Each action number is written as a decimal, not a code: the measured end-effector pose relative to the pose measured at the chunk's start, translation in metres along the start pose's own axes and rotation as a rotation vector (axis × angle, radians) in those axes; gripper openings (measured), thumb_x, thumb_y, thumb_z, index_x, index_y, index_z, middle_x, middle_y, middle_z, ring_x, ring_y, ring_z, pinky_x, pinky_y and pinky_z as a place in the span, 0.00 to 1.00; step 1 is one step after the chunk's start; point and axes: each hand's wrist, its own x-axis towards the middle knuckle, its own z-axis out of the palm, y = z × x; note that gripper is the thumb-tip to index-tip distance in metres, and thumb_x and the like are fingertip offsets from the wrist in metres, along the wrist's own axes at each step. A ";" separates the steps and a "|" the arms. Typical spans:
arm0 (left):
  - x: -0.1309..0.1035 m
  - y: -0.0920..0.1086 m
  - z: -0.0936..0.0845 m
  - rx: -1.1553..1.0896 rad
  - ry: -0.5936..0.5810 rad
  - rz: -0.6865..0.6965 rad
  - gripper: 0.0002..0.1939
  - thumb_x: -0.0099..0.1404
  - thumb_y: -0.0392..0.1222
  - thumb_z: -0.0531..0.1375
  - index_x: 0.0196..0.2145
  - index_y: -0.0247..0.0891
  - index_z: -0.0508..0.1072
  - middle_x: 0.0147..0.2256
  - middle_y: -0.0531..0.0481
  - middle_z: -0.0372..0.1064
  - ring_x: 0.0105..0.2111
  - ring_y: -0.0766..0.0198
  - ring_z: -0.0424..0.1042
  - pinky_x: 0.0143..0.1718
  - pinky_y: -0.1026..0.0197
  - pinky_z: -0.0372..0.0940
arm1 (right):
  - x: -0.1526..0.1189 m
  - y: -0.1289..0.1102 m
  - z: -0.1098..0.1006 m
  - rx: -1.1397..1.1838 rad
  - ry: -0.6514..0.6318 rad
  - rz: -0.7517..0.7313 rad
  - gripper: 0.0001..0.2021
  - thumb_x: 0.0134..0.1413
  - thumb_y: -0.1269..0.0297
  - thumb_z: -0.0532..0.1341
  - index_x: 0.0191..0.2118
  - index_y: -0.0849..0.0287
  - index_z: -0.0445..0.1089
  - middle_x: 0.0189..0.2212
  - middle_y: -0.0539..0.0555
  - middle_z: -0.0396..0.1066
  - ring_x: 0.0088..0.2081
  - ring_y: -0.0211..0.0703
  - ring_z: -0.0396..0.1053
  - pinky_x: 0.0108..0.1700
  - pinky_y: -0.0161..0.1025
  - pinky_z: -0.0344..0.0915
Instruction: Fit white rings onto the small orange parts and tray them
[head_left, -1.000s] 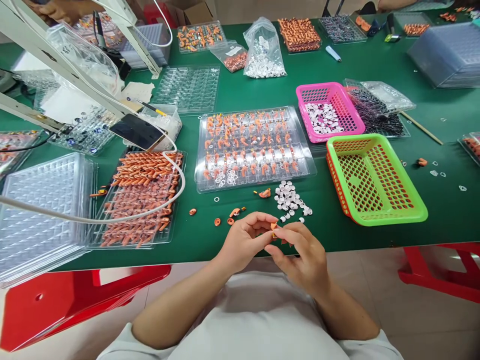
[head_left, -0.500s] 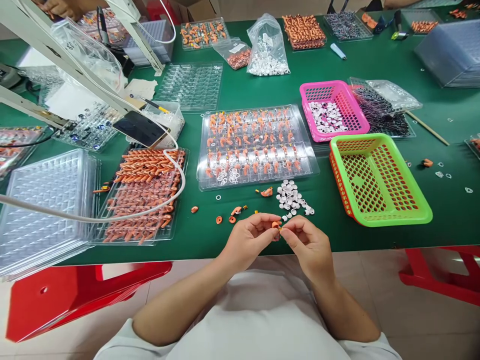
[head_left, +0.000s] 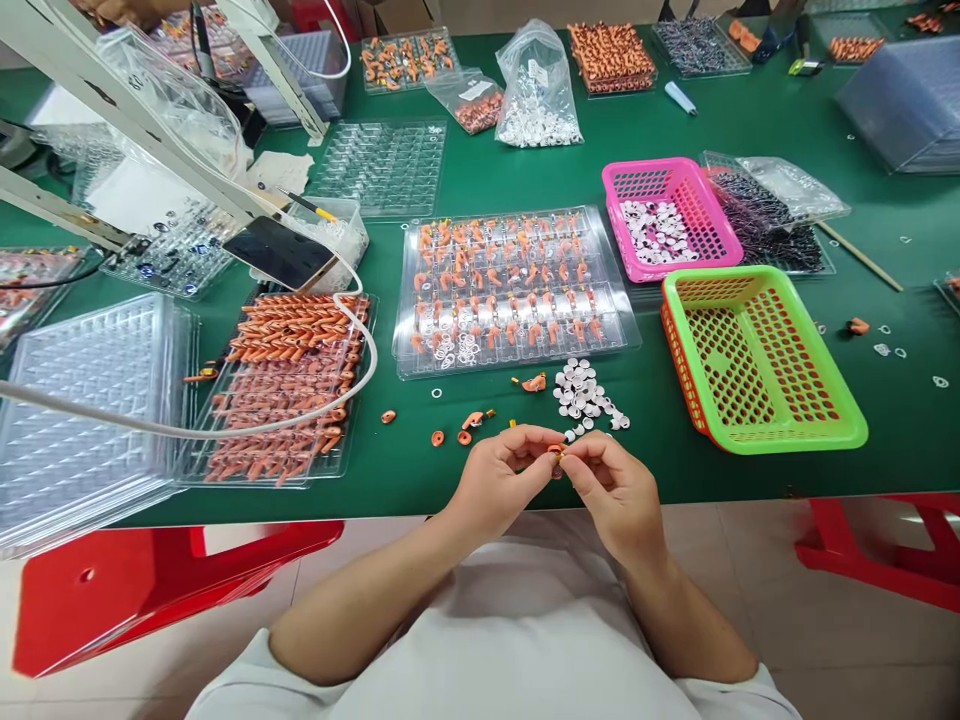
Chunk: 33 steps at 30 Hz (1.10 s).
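Note:
My left hand [head_left: 501,482] pinches a small orange plastic part [head_left: 556,451] near the table's front edge. From the other side my right hand [head_left: 616,492] is closed at the same part, its thumb and forefinger meeting a small yellowish tip there; the fingers hide most of it. Just beyond my fingertips lies a pile of small white round caps [head_left: 579,388]. An orange piece with a yellow end [head_left: 534,382] rests left of that pile. Farther left are another such piece [head_left: 474,419] and loose orange rings [head_left: 437,438].
A clear tray of orange parts [head_left: 517,345] lies ahead. To the right stand a green basket [head_left: 825,420] and a pink basket [head_left: 611,215] with white caps. At left are a tray of orange pieces [head_left: 277,390], a white cable [head_left: 373,350] and stacked clear trays [head_left: 82,390].
The orange part has turned slightly between my fingertips. Both hands stay in nearly the same place, and the things on the table have not moved.

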 end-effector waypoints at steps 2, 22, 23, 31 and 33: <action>-0.001 0.000 0.000 0.019 -0.001 0.003 0.08 0.61 0.37 0.63 0.38 0.35 0.78 0.36 0.47 0.78 0.37 0.61 0.76 0.41 0.60 0.73 | 0.000 0.000 -0.001 0.000 -0.005 -0.001 0.03 0.61 0.65 0.60 0.36 0.55 0.71 0.32 0.49 0.70 0.32 0.37 0.68 0.35 0.35 0.65; -0.004 -0.003 -0.002 0.196 -0.023 0.091 0.12 0.64 0.39 0.59 0.43 0.33 0.77 0.36 0.44 0.78 0.36 0.59 0.77 0.42 0.57 0.73 | 0.003 0.000 -0.003 -0.064 -0.024 0.000 0.04 0.61 0.64 0.60 0.35 0.55 0.71 0.31 0.49 0.69 0.32 0.39 0.68 0.34 0.37 0.65; -0.005 -0.004 -0.003 0.201 -0.044 0.096 0.13 0.65 0.39 0.59 0.45 0.33 0.77 0.37 0.44 0.78 0.37 0.58 0.77 0.43 0.57 0.73 | 0.004 0.000 -0.004 -0.067 -0.028 0.000 0.04 0.61 0.64 0.60 0.35 0.54 0.71 0.31 0.49 0.70 0.32 0.39 0.69 0.35 0.37 0.65; -0.007 -0.004 -0.008 0.200 -0.112 0.107 0.15 0.66 0.40 0.59 0.49 0.33 0.76 0.40 0.44 0.78 0.40 0.59 0.77 0.46 0.58 0.73 | 0.007 -0.001 -0.008 -0.087 -0.063 0.044 0.05 0.61 0.62 0.61 0.33 0.55 0.70 0.30 0.50 0.70 0.31 0.40 0.69 0.34 0.37 0.67; -0.008 -0.004 -0.008 0.191 -0.115 0.105 0.14 0.66 0.41 0.60 0.48 0.34 0.76 0.39 0.44 0.78 0.39 0.59 0.77 0.45 0.58 0.73 | 0.008 -0.002 -0.009 -0.070 -0.067 0.065 0.06 0.60 0.61 0.62 0.32 0.56 0.69 0.29 0.50 0.69 0.30 0.39 0.69 0.33 0.36 0.67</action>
